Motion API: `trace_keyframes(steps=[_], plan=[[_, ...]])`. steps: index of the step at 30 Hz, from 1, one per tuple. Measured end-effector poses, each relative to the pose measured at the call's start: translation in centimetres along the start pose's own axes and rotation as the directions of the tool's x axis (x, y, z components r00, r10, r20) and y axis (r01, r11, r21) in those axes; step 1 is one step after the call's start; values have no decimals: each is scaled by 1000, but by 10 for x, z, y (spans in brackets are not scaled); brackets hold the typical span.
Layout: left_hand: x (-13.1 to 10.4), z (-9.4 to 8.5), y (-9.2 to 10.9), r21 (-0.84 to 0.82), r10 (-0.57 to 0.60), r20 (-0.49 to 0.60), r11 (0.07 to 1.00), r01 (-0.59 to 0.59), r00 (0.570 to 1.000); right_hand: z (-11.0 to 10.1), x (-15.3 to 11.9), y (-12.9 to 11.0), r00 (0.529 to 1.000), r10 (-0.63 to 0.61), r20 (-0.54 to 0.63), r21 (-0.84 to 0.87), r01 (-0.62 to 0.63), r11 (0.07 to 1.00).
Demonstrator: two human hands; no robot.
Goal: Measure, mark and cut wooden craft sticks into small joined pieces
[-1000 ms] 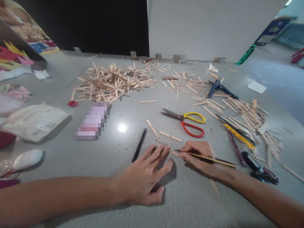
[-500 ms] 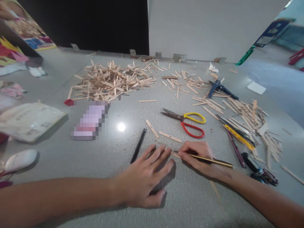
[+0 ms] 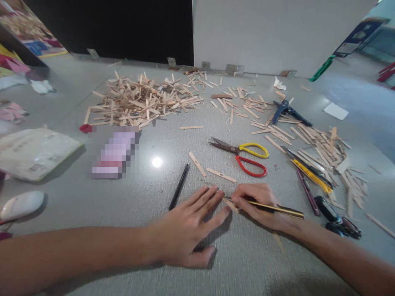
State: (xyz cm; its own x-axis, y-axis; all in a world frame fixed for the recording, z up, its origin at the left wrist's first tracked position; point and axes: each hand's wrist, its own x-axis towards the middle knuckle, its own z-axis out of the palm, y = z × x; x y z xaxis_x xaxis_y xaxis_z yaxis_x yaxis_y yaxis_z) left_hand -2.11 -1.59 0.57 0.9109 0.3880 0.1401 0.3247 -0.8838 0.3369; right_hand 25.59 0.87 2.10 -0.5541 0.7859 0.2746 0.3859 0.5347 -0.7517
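My left hand [image 3: 193,228] lies flat with its fingers out. Its fingertips press at the left end of a wooden stick [image 3: 232,204], mostly covered by my fingers. My right hand [image 3: 257,203] pinches a slim gold-and-black pencil [image 3: 277,209], whose tip meets that stick beside my left fingers. Just beyond, a second small stick [image 3: 221,175] and a third stick [image 3: 197,164] lie apart, each with a small dark mark near its middle. A black pen [image 3: 179,186] rests left of them. Scissors [image 3: 237,150] with one yellow and one red handle lie spread behind my right hand.
A heap of wooden sticks [image 3: 138,102] stands at the back left, more sticks [image 3: 324,144] at the right. Around these lie blue pliers [image 3: 281,112], a yellow cutter [image 3: 313,176], keys [image 3: 350,228], a blurred-out purple item [image 3: 115,152], a plastic packet [image 3: 38,152] and a white mouse [image 3: 23,204].
The view has shifted slightly. My left fingers have drawn a little closer together, and more of the stick shows between my hands. The pencil stays in my right hand.
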Motion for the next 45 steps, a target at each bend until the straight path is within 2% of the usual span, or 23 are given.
trace_keyframes(steps=[6,16,26,34,45], plan=[[2,-2,0,8,1,12,1000,-1,1000,1,1,-1,1000,13,10,-27,-13,1000],[2,-1,1,52,6,32,999,-7,999,1,0,-2,998,-53,21,-72,55,996],[3,1,-1,30,-13,91,999,10,996,3,3,-7,989,-150,17,-228,150,962],[5,5,-6,-36,47,36,998,-46,998,7,-1,-2,987,-160,13,-253,158,954],[10,-1,-1,-26,-8,70,1000,10,998,0,1,1,984,-166,64,-183,176,967]])
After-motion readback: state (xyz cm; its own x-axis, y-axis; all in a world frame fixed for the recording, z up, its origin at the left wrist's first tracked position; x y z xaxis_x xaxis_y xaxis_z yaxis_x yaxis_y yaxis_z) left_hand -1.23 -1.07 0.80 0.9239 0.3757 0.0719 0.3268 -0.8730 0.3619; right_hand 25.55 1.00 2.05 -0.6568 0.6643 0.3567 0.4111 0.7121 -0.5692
